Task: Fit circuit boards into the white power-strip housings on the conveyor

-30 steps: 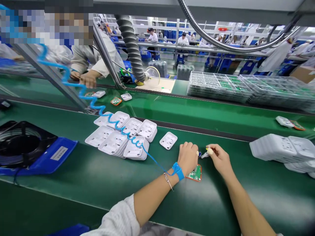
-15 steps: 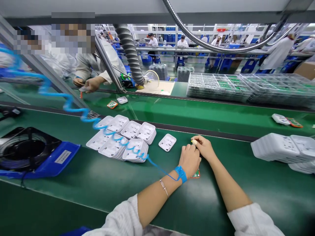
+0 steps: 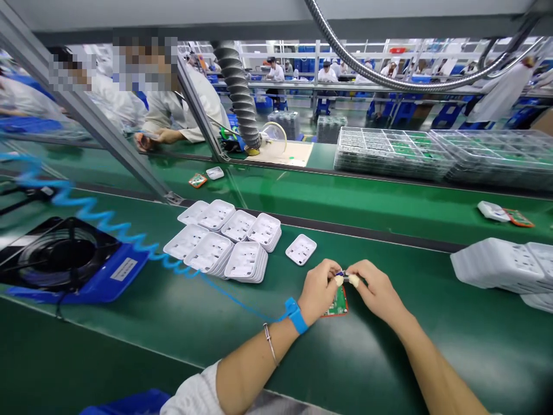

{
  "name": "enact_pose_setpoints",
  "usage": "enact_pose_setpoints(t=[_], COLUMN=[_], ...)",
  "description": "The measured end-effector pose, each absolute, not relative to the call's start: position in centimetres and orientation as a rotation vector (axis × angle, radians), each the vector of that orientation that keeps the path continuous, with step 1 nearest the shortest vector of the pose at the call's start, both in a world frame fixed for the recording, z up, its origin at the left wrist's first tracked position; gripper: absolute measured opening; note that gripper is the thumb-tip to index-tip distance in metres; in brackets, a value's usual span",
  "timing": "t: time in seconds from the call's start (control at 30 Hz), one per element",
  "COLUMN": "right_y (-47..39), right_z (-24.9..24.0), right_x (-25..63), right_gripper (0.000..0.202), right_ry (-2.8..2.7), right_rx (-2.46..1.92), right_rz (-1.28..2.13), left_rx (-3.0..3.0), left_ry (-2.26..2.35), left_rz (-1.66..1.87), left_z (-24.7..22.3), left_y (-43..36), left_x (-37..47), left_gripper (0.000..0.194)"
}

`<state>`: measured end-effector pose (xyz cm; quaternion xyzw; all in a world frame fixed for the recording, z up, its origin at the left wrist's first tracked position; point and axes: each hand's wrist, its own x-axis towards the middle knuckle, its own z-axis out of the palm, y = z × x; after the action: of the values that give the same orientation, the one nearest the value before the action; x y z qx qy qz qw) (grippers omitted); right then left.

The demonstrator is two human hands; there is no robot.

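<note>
My left hand (image 3: 320,291), with a blue strap on its wrist, is closed in a pinch on one end of a small dark part (image 3: 344,276). The other end of that part is between the fingertips of my right hand (image 3: 380,291). Pale covers show on fingertips of both hands. Just below the fingers a green circuit board (image 3: 339,304) with an orange edge lies on the bench, partly hidden by my left hand. A single white plastic cover (image 3: 301,249) lies to the left of my hands, its inner side up.
Stacks of white covers (image 3: 246,260) stand left, more (image 3: 496,262) at right. A black fan (image 3: 64,253) on a blue holder lies far left. A coiled blue cord (image 3: 103,222) hangs across. Beyond, a green conveyor (image 3: 345,199) carries boards and covers. A co-worker's hands (image 3: 151,138) are behind it.
My hands have moved down slightly and now face each other over the small dark part. More of the circuit board shows. The coiled cord has swung left, and the view has shifted a little.
</note>
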<state>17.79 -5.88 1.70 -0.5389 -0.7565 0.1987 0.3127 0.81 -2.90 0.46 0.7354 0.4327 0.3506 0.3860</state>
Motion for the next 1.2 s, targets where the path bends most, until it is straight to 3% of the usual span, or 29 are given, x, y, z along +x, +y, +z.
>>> enact_pose_setpoints(t=[0.6,0.93,1.2], right_y=[-5.8,-5.9,-4.7], right_z=[1.9,0.9,0.1], right_x=[17.5,16.9,16.1], right_gripper=[0.021,0.022,0.026], right_ry=[-2.090,-2.105,-2.280], right_rx=[-1.431,-1.393,-1.435], right_rz=[0.394,0.402,0.167], left_rx=[1.930,2.286,2.328], left_ry=[1.111,1.162,1.178], left_rz=[0.863,0.745,0.699], left_z=[0.3,-0.2,-0.5], left_y=[-2.8,-3.2,-2.4], left_x=[0.7,0.3,0.1], left_gripper=[0.011,0.015,0.013])
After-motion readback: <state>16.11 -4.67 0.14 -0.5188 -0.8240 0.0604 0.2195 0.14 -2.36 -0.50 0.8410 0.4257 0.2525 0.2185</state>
